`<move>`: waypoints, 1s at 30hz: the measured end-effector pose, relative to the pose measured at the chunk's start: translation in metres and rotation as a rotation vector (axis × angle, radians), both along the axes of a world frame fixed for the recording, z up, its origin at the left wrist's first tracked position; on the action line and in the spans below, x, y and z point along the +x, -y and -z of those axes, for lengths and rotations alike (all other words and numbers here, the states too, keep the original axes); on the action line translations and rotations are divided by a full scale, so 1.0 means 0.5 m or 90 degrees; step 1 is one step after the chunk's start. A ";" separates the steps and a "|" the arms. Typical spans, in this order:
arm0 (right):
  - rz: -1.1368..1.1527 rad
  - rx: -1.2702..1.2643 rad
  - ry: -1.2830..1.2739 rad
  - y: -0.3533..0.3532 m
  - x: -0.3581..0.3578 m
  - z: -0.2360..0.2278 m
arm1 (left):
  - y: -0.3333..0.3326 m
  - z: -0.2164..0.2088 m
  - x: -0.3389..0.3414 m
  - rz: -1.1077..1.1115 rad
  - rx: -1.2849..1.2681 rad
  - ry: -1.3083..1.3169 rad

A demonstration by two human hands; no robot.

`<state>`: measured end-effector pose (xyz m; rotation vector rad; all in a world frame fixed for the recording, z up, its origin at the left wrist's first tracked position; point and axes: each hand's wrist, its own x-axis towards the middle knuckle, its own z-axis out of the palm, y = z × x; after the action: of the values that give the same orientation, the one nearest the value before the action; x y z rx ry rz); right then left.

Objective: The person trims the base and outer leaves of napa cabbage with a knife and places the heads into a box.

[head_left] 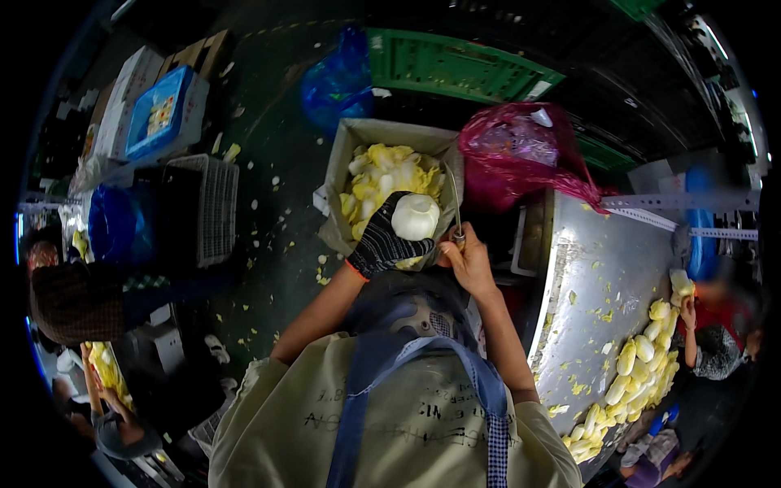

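My left hand (380,241), in a dark speckled knit glove with an orange cuff, is closed around a Chinese cabbage (416,217) whose white, cut base faces up. Bare, my right hand (469,262) grips a knife by its handle, and the thin knife blade (453,192) points away from me, just right of the cabbage. Blade and cabbage appear apart. Beneath both hands stands a lined box (345,146) heaped with yellow and white cabbage leaves (389,169).
To the right, a metal table (582,281) carries a row of trimmed cabbages (630,374); a co-worker's hand (689,313) holds one there. A red plastic bag (496,167) and green crate (455,65) lie beyond the box. Leaf scraps dot the floor near a white basket (216,211).
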<state>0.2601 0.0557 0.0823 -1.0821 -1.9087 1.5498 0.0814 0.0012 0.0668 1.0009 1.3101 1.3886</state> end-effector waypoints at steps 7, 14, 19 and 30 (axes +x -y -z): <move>-0.152 0.376 0.192 0.022 -0.072 -0.009 | 0.053 0.078 -0.083 0.019 -0.124 -0.384; -0.216 0.443 0.243 0.037 -0.123 0.007 | 0.085 0.129 -0.129 0.041 -0.095 -0.543; -0.209 0.439 0.236 0.042 -0.148 0.063 | 0.109 0.166 -0.151 0.099 -0.137 -0.522; -0.124 0.128 0.399 -0.028 -0.084 0.270 | 0.101 0.048 -0.166 0.008 -0.150 -0.219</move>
<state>0.2179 0.0697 -0.0526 -1.4405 -2.5819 1.1492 -0.0018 -0.0495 0.0428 1.1129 1.6736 1.0509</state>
